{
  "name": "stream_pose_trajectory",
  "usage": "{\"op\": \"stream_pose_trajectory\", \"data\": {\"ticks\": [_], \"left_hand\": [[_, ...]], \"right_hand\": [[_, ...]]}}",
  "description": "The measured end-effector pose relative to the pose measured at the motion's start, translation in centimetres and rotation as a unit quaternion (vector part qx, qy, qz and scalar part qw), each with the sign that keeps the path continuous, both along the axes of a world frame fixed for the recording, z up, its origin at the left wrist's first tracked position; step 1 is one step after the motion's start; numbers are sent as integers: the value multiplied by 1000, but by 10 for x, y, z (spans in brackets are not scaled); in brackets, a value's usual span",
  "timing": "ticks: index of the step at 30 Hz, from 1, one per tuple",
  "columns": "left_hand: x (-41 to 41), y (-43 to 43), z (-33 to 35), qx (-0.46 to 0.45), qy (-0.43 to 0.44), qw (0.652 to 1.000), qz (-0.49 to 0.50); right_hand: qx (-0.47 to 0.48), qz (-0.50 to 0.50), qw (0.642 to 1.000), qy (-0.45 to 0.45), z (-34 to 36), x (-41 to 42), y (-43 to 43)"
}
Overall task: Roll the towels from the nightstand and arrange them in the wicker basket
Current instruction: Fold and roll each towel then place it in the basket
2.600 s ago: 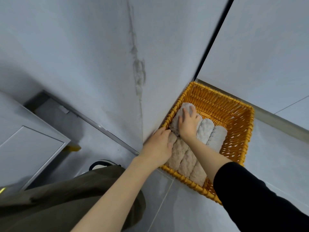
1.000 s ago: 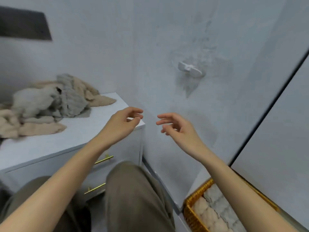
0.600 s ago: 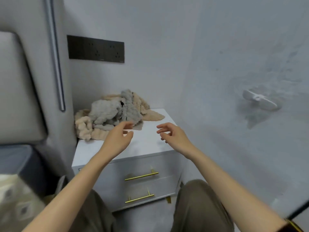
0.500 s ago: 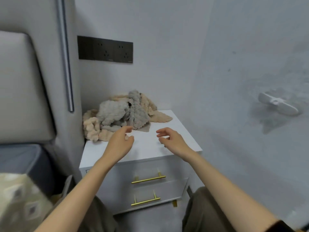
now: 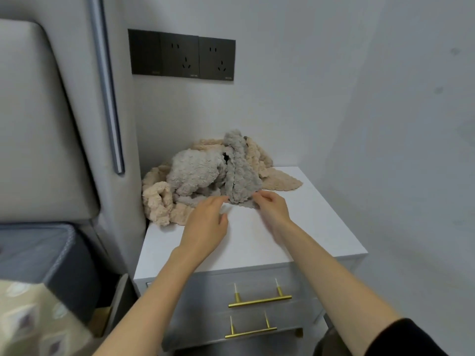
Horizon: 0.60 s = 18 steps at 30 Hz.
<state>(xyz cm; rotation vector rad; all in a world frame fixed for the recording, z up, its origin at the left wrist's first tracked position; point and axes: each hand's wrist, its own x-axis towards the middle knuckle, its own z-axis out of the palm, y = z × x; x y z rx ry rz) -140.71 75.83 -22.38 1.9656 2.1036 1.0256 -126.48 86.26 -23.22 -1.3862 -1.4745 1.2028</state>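
A pile of towels, beige and grey, lies heaped at the back left of the white surface of the nightstand, against the wall and next to a padded headboard. One grey towel hangs down the front of the heap, its lower edge reaching the bare surface. The right hand has its fingers curled at that lower edge and pinches the grey towel between thumb and fingertips. The left hand is released, with its fingers stretched forward and its fingertips just at the same edge; I cannot tell whether they touch it. Both forearms reach in over the front of the nightstand, above two drawers with gold handles. A dark socket panel sits on the wall above the towels.
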Motion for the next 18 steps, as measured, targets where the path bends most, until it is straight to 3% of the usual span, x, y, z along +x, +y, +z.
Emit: {"op": "stream_pose_trajectory", "data": {"ticks": [5,10,18], "left_hand": [[-4,13,6,18,15,1000,3],[0,21,7,20,26,999,-5],[18,15,12,48,2,999,-19]], "right_hand": [[26,-71,997,-28,-8,-19,21],[1,-77,991,108,4,-5,22],[108,-96,942,301,73,47,-1]]}}
